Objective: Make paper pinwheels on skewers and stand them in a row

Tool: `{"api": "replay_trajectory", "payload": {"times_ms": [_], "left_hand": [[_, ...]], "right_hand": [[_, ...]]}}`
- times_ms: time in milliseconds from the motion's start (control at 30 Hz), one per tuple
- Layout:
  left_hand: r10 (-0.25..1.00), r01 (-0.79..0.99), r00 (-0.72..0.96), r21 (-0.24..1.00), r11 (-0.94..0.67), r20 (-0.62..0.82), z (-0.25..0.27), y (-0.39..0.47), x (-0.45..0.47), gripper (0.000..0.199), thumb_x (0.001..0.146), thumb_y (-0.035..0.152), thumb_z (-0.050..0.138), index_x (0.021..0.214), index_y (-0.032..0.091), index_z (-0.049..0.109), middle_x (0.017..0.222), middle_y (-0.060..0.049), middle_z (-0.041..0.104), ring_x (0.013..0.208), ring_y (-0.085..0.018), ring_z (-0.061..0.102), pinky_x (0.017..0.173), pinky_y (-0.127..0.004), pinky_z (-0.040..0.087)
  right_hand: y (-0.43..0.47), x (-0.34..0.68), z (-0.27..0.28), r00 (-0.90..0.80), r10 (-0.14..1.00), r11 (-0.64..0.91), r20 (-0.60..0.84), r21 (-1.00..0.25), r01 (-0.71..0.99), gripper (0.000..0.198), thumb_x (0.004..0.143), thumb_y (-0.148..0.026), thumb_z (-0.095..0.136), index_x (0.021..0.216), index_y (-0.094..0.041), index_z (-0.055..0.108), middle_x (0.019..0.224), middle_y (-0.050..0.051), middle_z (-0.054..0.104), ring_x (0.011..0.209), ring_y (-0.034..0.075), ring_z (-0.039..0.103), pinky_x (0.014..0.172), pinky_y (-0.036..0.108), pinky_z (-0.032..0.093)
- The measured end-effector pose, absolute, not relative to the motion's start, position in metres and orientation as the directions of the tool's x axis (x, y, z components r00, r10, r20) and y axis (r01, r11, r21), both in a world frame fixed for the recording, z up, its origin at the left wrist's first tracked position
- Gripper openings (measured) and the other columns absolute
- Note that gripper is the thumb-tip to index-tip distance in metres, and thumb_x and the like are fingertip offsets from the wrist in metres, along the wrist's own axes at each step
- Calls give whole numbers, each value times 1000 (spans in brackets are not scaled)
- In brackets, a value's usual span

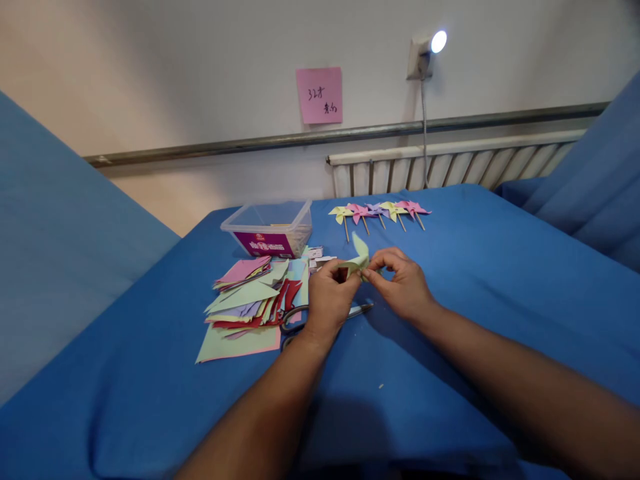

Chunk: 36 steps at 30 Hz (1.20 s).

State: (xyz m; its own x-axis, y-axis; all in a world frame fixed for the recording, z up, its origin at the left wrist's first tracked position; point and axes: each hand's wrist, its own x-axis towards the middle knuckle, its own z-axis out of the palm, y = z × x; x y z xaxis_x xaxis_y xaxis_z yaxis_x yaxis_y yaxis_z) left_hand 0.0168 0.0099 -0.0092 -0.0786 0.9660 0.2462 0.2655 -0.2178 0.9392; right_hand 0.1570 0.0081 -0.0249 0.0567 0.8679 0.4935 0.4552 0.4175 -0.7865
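A light green paper pinwheel (361, 249) is held up over the table between my two hands, with one blade standing upright. My left hand (331, 293) pinches it from the left, fingers closed on the paper. From the other side my right hand (401, 283) grips its edge near the middle between thumb and forefinger. No stick shows on this pinwheel. Beneath my left wrist lie scissors (361, 309), their dark handles to the left and blade tips pointing right. Stacks of coloured paper (245, 300) in green, pink, purple and red lie left of my left hand.
A clear plastic box (265, 230) with a purple label stands behind the paper. Several finished pinwheels (360, 212) on sticks lie in a row at the back of the blue table (480, 267). Small boxes (317, 255) sit behind my left hand. Blue curtains hang at both sides.
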Motion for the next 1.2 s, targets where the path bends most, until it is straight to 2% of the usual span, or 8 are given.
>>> {"api": "replay_trajectory", "payload": {"times_ms": [100,267,433,533,633,700,933,1200], "left_hand": [[965,261,-80,939,-223,251,-9,10,17,11,64,25,66,65,16,60,55,4,50,53,-9,42,50,-21,32],[972,210,-89,958,-196,218,-11,11,16,15,62,27,68,66,16,60,56,5,50,53,-9,42,50,-21,31],[974,186,-81,964,-192,209,-15,13,15,18,62,29,70,69,16,61,59,3,54,56,-10,46,52,-22,34],[975,192,-83,963,-187,206,-15,13,15,18,62,30,70,70,16,62,60,2,55,56,-10,47,52,-22,34],[976,204,-84,963,-178,199,-14,12,15,18,62,30,70,68,16,61,58,3,54,54,-9,46,51,-21,33],[976,222,-94,960,-170,194,-14,12,15,17,62,30,69,65,16,61,57,3,53,53,-9,44,50,-21,32],[982,229,-112,966,-124,153,-16,14,16,19,60,31,70,65,14,63,57,2,54,53,-9,44,50,-21,31],[978,264,-156,960,-91,136,-11,12,18,21,58,31,71,56,14,58,51,5,48,49,-7,37,48,-21,29]], "right_hand": [[8,156,-25,65,875,423,480,-822,381,10,76,-30,64,72,-21,63,95,4,66,89,18,61,83,32,45],[9,152,-27,103,926,337,363,-918,208,19,71,-36,68,76,-19,60,75,1,65,72,16,60,72,31,47],[12,148,-27,108,952,295,286,-953,-75,51,65,-35,74,108,-21,50,76,0,66,72,17,62,71,32,48],[14,148,-26,54,969,245,239,-958,-146,51,64,-37,74,106,-19,54,77,1,67,72,17,63,72,32,49],[14,149,-26,4,974,224,226,-966,-129,32,64,-40,74,84,-18,62,78,3,68,73,17,62,71,30,48],[14,149,-27,6,974,228,228,-970,-82,28,65,-42,73,77,-18,63,75,3,68,70,16,61,68,29,47],[13,149,-32,38,969,243,243,-970,3,26,68,-42,71,76,-18,65,75,2,68,68,16,60,68,29,47],[11,146,-32,78,964,249,255,-965,79,24,71,-41,68,77,-17,65,75,3,68,69,16,59,67,29,46]]}}
